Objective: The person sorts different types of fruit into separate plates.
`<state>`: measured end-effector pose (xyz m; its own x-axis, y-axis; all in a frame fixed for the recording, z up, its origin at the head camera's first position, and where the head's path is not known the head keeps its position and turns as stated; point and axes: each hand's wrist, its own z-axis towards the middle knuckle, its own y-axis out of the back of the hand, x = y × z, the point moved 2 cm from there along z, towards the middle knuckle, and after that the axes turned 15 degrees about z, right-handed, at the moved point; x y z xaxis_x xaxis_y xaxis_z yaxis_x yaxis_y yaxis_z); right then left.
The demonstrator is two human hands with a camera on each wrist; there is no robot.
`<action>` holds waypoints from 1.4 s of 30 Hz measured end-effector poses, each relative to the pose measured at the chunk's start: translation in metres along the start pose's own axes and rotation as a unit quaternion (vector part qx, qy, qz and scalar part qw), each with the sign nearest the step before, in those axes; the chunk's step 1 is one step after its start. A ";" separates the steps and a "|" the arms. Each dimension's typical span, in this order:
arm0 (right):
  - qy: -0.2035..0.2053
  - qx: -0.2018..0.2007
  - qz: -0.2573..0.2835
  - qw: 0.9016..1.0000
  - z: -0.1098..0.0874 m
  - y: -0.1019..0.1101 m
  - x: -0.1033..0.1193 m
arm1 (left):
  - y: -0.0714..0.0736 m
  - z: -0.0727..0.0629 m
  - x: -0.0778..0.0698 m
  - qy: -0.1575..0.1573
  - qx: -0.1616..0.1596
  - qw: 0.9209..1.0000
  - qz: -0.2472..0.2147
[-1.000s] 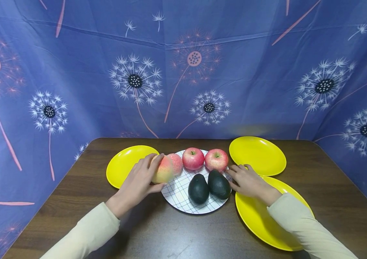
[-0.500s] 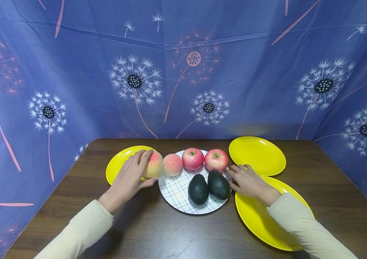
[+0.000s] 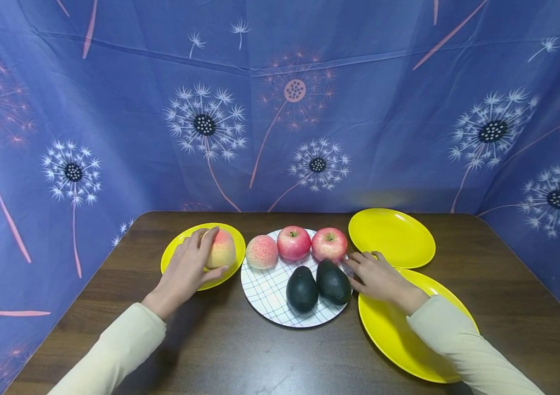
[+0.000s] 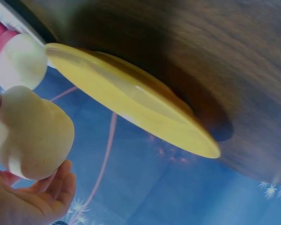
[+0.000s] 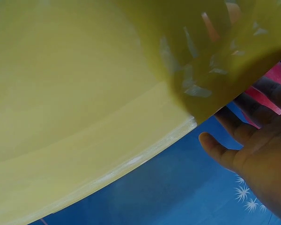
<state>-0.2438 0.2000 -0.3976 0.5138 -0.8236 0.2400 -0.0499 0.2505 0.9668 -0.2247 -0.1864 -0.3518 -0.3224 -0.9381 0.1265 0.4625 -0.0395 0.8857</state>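
Observation:
My left hand [image 3: 183,269] grips a yellow-pink peach [image 3: 222,249] over the small yellow plate [image 3: 234,267] on the left. In the left wrist view the peach [image 4: 35,133] sits between thumb and fingers, apart from the yellow plate [image 4: 131,96]. A white checked plate [image 3: 267,299] bears a second peach [image 3: 262,252], two red apples [image 3: 294,243] and two dark avocados [image 3: 302,289]. At its right rim my right hand [image 3: 375,277] hovers near an apple and an avocado, fingers loosely bent around nothing. In the right wrist view that hand [image 5: 257,145] appears beside a yellow plate [image 5: 84,117].
A yellow plate [image 3: 392,236] lies at the back right of the wooden table [image 3: 270,362]. Another larger yellow plate [image 3: 408,345] lies beneath my right forearm. Blue cloth [image 3: 383,126] with dandelion prints hangs behind and beside the table.
My left hand has carried the peach leftward from the white plate to over the left yellow plate, uncovering the second peach. The right hand has stayed in place.

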 end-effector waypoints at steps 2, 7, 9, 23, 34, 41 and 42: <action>-0.003 0.003 0.002 1.000 0.000 0.000 0.000 | -0.002 0.000 0.004 0.003 -0.003 1.000 0.004; -0.003 0.001 0.002 1.000 0.000 0.000 0.000 | -0.008 -0.002 0.014 0.008 -0.023 1.000 0.011; -0.002 -0.001 0.000 1.000 0.000 0.000 0.000 | -0.010 -0.003 0.017 0.011 -0.027 0.999 0.014; -0.008 0.005 0.011 1.000 0.000 0.000 0.001 | -0.022 -0.006 0.036 0.045 0.012 0.998 0.034; -0.006 0.002 0.014 1.000 -0.001 0.002 0.001 | -0.031 -0.011 0.050 0.058 0.026 0.997 0.032; -0.006 0.001 0.014 1.000 0.000 0.000 0.000 | -0.037 -0.014 0.058 0.071 0.049 0.996 0.026; -0.007 0.002 0.015 1.000 0.000 0.000 0.000 | -0.037 -0.014 0.058 0.072 0.053 0.996 0.025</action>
<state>-0.2435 0.2000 -0.3975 0.4995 -0.8230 0.2704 -0.0691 0.2732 0.9595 -0.2489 -0.2448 -0.3839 -0.1756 -0.9778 0.1139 0.3826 0.0388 0.9231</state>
